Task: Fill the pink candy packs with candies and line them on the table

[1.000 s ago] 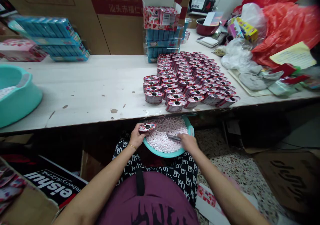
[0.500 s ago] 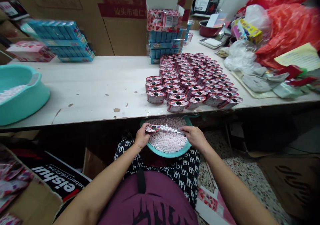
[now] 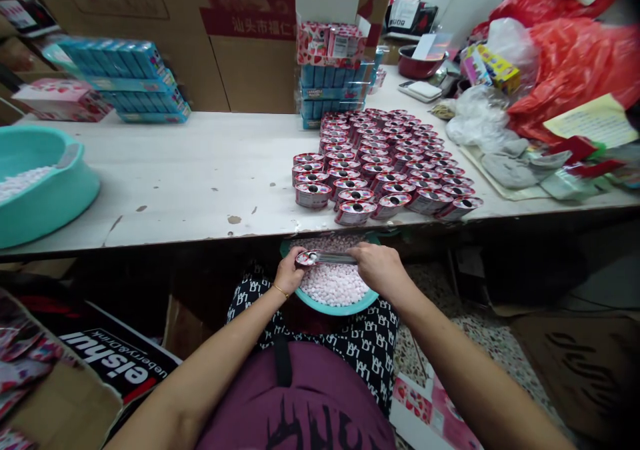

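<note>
My left hand (image 3: 289,273) grips a small oval tin (image 3: 306,258) with a red printed rim, above the left side of a teal basin (image 3: 340,310) on my lap. White candies (image 3: 335,285) fill the basin. In my right hand (image 3: 383,269) is a metal scoop (image 3: 335,258), closed in the fingers; its narrow end meets the hole in the tin's top. A few white candies show at that hole. On the table just beyond stand many similar oval tins (image 3: 355,210) in close rows, dark holes facing up.
A second teal basin (image 3: 80,187) with white pieces stands at the table's left. Blue packs (image 3: 140,90) and a strawberry-print box (image 3: 333,42) are at the back. Red plastic bags (image 3: 580,70) and clear bags (image 3: 480,117) crowd the right. The table edge (image 3: 225,237) runs just above my lap.
My right hand has moved left and tipped the scoop toward the tin. The candies lying along the scoop have left it. My left hand still holds the tin, shifted slightly right.
</note>
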